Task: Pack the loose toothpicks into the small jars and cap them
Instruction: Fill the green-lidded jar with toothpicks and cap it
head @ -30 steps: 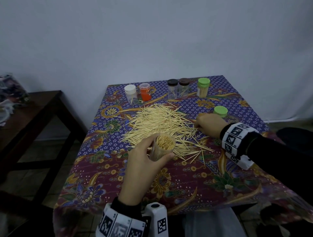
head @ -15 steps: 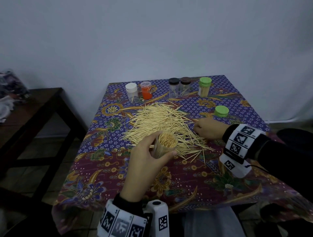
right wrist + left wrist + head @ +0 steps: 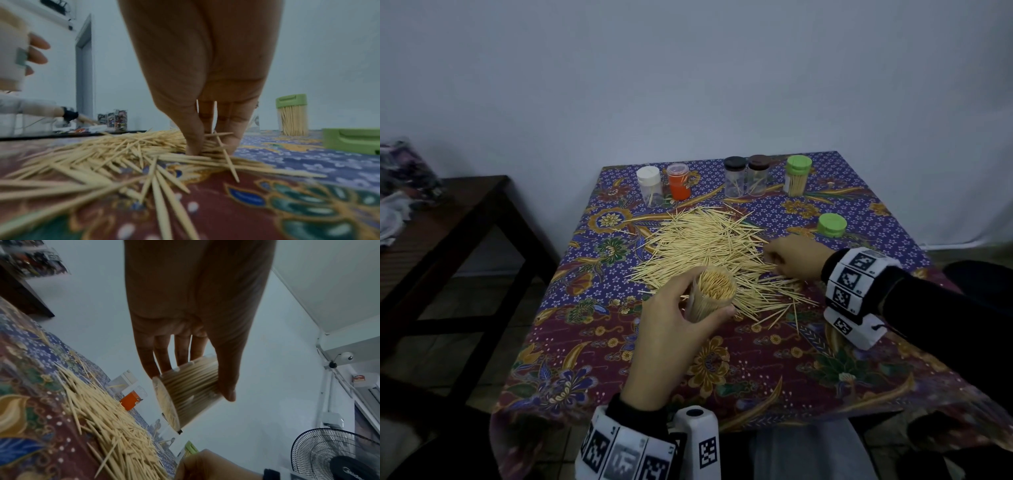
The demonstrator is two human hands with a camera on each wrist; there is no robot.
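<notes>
While the left hand (image 3: 671, 329) holds an open jar (image 3: 711, 295) above the near edge of the toothpick pile (image 3: 709, 250), the right hand (image 3: 796, 257) is down on the right side of that pile. The jar is full of toothpicks and has no cap. The left fingers (image 3: 162, 356) are curled around one side of it and the thumb presses the opposite side, so the jar sits between them, tilted, with its open mouth turned toward the person. In the right wrist view, the thumb and the right fingers (image 3: 230, 129) come close together and pinch a few toothpicks at the edge of the pile; the fingertips touch the desk (image 3: 774, 373) cloth or nearly touch it, I cannot tell which. One toothpick leans slanted against these fingers.

A loose green cap (image 3: 831, 224) lies on the desk just behind the right hand. At the far edge stand five more jars in a row: a white-capped jar (image 3: 650, 186), an orange jar (image 3: 678, 186), two dark-capped jars (image 3: 746, 180), and a green-capped jar (image 3: 798, 180) filled with toothpicks.
</notes>
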